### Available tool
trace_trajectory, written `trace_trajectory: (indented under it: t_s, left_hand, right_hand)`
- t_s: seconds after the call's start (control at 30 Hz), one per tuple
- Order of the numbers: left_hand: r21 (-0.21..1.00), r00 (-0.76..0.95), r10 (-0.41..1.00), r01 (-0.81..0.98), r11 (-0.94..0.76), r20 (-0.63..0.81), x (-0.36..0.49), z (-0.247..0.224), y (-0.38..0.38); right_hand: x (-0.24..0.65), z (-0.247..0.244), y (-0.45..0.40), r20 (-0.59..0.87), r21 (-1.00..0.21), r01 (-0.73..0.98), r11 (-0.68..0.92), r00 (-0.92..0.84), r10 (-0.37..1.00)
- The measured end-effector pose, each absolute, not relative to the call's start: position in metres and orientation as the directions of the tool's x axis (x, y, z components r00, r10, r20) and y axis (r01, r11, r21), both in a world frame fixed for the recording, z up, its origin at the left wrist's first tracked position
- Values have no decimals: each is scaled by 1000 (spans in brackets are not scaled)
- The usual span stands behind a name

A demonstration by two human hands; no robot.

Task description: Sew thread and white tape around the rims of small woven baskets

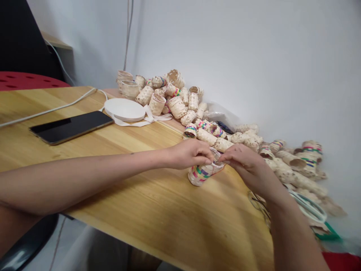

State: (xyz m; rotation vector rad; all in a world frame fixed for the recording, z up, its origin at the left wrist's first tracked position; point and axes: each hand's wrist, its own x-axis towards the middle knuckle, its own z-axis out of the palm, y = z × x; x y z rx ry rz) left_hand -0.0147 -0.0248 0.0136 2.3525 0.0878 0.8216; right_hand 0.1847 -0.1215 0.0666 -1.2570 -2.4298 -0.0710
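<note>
A small woven strip basket (201,174) with rainbow-coloured bands lies tilted on the wooden table (158,203). My left hand (189,154) pinches its upper rim from the left. My right hand (242,162) grips the same rim from the right, its fingertips close to those of my left hand. The hands hide part of the basket's mouth, and its inside cannot be seen.
Several woven cylinders (177,107) lie heaped along the wall, beyond both hands. To the left are a black smartphone (70,127), a roll of white tape (124,110) and a white cable (50,110). Scissors with white handles (308,207) lie beyond my right forearm.
</note>
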Motion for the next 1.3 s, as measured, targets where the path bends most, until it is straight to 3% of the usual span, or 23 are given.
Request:
trace_trajectory:
  t_s: [0.73, 1.07, 1.3]
  left_hand:
    - [598, 808, 247, -156, -786, 535, -16, 15, -27]
    - [574, 804, 240, -149, -805, 544, -15, 13, -26]
    - [625, 787, 319, -106, -773, 528, -15, 12, -24]
  right_hand:
    - [183, 60, -121, 336, -213, 792, 572, -490, 804]
    - [179, 67, -113, 222, -219, 765, 605, -565, 795]
    - [177, 71, -111, 250, -306, 835, 458, -393, 885]
